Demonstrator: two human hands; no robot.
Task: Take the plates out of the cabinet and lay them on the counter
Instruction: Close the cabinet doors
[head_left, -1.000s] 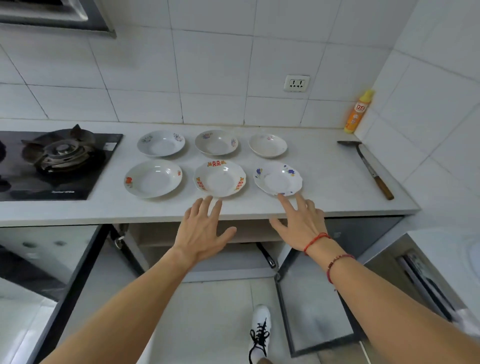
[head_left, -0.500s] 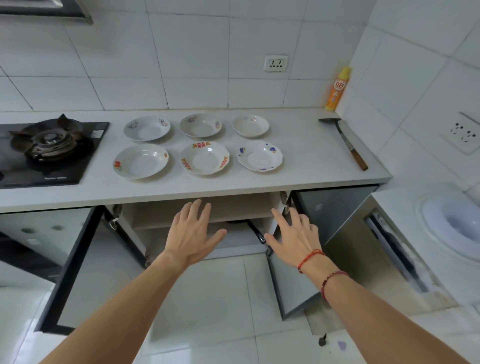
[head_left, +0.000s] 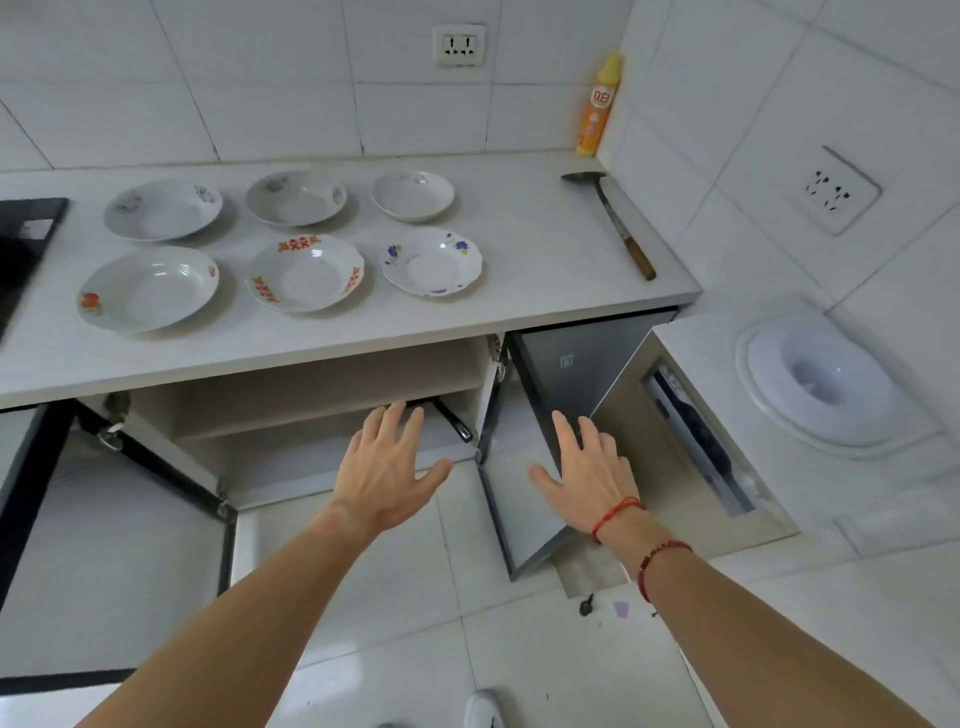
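Note:
Several white plates lie in two rows on the counter (head_left: 545, 249): the front row holds a red-flower plate (head_left: 148, 288), a red-patterned plate (head_left: 306, 273) and a blue-flower plate (head_left: 432, 262); three more (head_left: 296, 197) sit behind them. Below, the cabinet (head_left: 322, 395) stands with both doors swung open; its visible shelf looks bare and a dark handle pokes out at its right. My left hand (head_left: 387, 467) hovers open in front of the cabinet opening. My right hand (head_left: 584, 467), also open and holding nothing, is over the right door (head_left: 519, 499).
A spatula with a wooden handle (head_left: 618, 223) lies at the counter's right end, an orange bottle (head_left: 597, 109) in the corner. A black stove (head_left: 21, 244) is at the left. The left door (head_left: 109, 545) juts out over the floor. A white basin (head_left: 821, 379) sits at right.
Both hands dropped from the counter's front edge to the level of the cabinet opening, and the view shifted right and back. The plates have not moved.

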